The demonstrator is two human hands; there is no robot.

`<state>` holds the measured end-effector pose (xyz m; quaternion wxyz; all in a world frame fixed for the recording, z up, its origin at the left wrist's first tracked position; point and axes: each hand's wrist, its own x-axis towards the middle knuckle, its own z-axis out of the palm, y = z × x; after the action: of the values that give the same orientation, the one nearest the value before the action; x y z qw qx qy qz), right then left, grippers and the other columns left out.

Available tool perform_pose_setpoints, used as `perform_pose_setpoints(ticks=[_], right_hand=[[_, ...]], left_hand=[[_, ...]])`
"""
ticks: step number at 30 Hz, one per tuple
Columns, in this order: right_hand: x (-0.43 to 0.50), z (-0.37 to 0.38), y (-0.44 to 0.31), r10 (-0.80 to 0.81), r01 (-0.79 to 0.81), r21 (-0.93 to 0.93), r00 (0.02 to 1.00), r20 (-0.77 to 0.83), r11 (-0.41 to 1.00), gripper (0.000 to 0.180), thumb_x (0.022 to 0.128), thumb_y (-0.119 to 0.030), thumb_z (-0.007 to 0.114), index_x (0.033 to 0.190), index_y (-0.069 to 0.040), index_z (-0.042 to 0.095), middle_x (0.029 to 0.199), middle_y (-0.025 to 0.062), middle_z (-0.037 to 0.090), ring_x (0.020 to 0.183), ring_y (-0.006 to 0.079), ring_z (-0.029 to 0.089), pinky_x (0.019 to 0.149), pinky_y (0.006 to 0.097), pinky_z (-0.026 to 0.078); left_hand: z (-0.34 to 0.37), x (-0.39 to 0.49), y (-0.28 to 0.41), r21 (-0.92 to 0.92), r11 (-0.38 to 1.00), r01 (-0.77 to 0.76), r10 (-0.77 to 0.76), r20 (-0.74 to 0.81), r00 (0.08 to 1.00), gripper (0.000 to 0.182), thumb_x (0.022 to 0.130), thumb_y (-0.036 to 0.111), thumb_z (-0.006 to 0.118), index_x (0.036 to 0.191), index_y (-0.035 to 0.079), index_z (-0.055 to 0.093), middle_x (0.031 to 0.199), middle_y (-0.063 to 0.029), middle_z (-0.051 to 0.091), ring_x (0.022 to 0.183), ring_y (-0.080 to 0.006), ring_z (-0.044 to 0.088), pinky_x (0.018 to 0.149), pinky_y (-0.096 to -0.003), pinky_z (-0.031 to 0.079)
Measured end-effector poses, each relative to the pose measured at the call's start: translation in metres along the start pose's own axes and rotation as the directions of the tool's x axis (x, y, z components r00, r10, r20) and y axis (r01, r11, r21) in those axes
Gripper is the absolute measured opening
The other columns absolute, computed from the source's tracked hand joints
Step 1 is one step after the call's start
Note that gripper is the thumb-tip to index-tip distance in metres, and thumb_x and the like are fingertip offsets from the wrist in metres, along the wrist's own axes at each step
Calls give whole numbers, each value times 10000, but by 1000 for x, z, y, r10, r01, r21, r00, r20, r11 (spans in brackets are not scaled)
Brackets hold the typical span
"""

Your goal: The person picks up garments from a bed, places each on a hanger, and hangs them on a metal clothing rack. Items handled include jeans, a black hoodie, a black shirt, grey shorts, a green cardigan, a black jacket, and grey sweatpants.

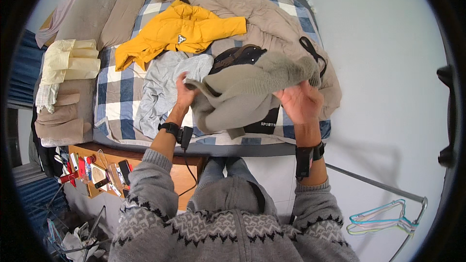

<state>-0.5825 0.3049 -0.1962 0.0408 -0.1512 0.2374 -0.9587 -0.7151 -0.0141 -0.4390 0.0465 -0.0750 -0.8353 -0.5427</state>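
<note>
A grey-beige knitted sweater (236, 94) is held up in a loose bunch over the near edge of the bed. My left hand (185, 91) grips its left edge, thumb upward. At its right end, my right hand (302, 102) has the ribbed part against the fingers, palm turned up; its fingertips are partly hidden by the knit. Light grey cloth (164, 87) lies beside my left hand. Behind the sweater are a dark item with a brown strap (236, 56) and a yellow puffer jacket (185, 27). A black printed item (265, 122) shows partly beneath it.
A beige quilt (251, 11) covers the bed's far right, with a black strap on it. Pillows and folded cloths (60, 116) line the left. A wooden desk (134, 158) with small items stands below left. Hangers (386, 218) hang on a metal rack at lower right.
</note>
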Motion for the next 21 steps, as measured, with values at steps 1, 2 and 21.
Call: perform_pose_setpoints(ticks=[1,2,21], right_hand=[[3,9,-7,-26,28,-13,995,100,1000,520,974,-267,569,1441,-60,472,1543,154,407,1457,356,324,1186,576,233],[4,19,-14,-37,37,-19,999,3,999,469,997,-253,536,1421,-57,491,1522,152,429,1439,350,352,1175,580,256],[12,75,-85,-580,449,-395,745,-330,801,298,1065,-183,459,1285,16,486,1307,129,531,1256,272,481,1178,505,339]], left_hand=[[-3,1,13,301,889,-345,321,127,939,605,724,58,808,1263,57,534,1190,-122,594,1071,-260,594,946,-404,495],[-3,7,27,96,916,-390,324,398,858,584,704,107,856,1222,99,585,1179,-118,585,1094,-260,581,939,-402,482],[-146,46,252,-438,860,-261,185,-209,960,66,866,-53,600,843,7,614,911,-78,690,789,-117,595,726,-256,477]])
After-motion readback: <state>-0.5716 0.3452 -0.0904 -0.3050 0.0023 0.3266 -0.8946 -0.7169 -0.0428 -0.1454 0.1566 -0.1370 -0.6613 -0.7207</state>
